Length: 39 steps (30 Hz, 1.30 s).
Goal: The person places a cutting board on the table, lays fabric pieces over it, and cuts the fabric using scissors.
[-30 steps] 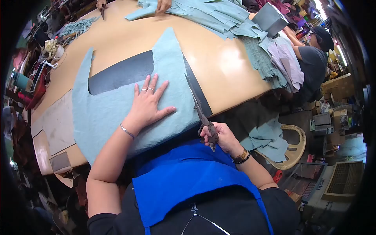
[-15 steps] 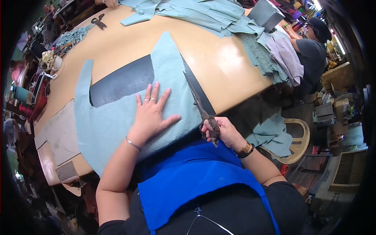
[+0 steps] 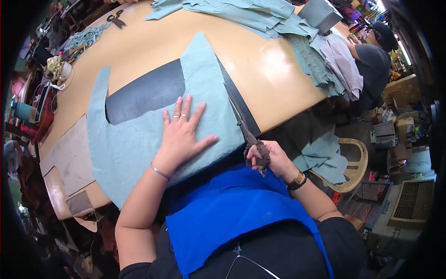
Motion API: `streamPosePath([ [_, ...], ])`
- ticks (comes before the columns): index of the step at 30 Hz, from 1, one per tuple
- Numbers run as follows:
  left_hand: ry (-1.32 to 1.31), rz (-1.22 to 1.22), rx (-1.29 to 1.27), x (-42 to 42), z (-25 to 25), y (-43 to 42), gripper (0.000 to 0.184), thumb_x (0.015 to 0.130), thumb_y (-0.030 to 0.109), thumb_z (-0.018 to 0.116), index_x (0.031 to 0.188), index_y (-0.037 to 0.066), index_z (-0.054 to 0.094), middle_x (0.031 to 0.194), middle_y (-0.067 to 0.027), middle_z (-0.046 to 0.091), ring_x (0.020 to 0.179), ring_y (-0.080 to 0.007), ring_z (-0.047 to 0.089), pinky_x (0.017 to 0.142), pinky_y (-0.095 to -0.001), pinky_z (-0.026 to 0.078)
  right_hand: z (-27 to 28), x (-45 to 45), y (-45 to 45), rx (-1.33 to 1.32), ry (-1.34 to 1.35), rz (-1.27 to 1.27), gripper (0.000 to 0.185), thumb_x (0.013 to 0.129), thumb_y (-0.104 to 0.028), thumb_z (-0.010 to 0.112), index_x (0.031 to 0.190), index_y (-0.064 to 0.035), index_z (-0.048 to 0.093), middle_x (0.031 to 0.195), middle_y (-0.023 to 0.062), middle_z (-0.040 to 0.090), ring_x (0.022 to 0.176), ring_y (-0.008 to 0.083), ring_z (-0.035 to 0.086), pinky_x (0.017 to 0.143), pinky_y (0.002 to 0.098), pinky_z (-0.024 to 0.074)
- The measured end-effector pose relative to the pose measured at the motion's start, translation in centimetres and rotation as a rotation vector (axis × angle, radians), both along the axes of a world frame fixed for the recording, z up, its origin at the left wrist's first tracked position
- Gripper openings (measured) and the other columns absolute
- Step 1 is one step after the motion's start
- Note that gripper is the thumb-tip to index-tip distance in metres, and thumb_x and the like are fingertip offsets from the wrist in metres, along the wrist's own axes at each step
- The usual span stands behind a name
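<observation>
A pale blue-green sheet of leather or cloth [image 3: 130, 149], U-shaped with two upright strips, lies over a dark board [image 3: 148, 93] at the table's near edge. On this sheet my left hand [image 3: 181, 139] rests flat, fingers spread, palm down. My right hand [image 3: 275, 160] is closed around the handles of scissors [image 3: 249, 135], which are wrapped in dark, worn material. Their blades point away from me along the sheet's right edge. Whether the blades are apart is hard to make out.
More blue-green pieces [image 3: 241, 16] are heaped at the table's far side, near a grey block [image 3: 320, 17]. A second pair of scissors [image 3: 116, 18] lies far left. A person [image 3: 371, 60] works at the right. Cloth drapes a chair [image 3: 355, 169] beside me. Grey pieces [image 3: 69, 153] lie at left.
My right hand and the scissors have shifted slightly right and toward me. My left hand stays flat on the sheet. The whole view has moved a little.
</observation>
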State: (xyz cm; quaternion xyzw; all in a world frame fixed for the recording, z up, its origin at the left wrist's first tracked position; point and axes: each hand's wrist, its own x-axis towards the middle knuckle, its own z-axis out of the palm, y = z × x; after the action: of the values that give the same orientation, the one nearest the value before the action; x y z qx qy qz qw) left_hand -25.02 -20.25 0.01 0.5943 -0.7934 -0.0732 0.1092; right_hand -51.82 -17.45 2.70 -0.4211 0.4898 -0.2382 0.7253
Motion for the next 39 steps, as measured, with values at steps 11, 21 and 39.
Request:
streamPosePath([
  [11, 0.026, -0.036, 0.028, 0.2, 0.7, 0.4, 0.088, 0.075, 0.07, 0.054, 0.143, 0.017, 0.036, 0.15, -0.0222, 0.024, 0.139, -0.0412, 0.019, 0.104, -0.0673, 0.015, 0.3, 1.5, -0.8, -0.002, -0.008, -0.015, 0.031, 0.091, -0.032, 0.06, 0.085, -0.0023, 0.063, 0.069, 0.0034, 0.061, 0.059, 0.0088, 0.059, 0.056, 0.0218, 0.0486],
  [21, 0.004, 0.011, -0.078, 1.2, -0.7, -6.5, 0.077, 0.083, 0.064, 0.049, 0.143, 0.018, 0.035, 0.152, -0.018, 0.021, 0.141, -0.0374, 0.017, 0.104, -0.0676, 0.014, 0.0, 1.5, -0.8, -0.017, -0.022, -0.02, 0.027, 0.092, -0.03, 0.061, 0.087, -0.0034, 0.063, 0.073, 0.0004, 0.06, 0.062, 0.0061, 0.057, 0.057, 0.0213, 0.0486],
  [39, -0.013, 0.033, -0.053, 1.0, -0.9, -6.0, 0.081, 0.08, 0.066, 0.052, 0.143, 0.02, 0.035, 0.152, -0.0166, 0.022, 0.141, -0.0365, 0.018, 0.105, -0.0667, 0.016, 0.0, 2.9, -3.2, -0.003, 0.041, -0.039, 0.037, 0.088, -0.041, 0.063, 0.082, -0.005, 0.06, 0.065, 0.0011, 0.057, 0.057, 0.0085, 0.055, 0.054, 0.0214, 0.0464],
])
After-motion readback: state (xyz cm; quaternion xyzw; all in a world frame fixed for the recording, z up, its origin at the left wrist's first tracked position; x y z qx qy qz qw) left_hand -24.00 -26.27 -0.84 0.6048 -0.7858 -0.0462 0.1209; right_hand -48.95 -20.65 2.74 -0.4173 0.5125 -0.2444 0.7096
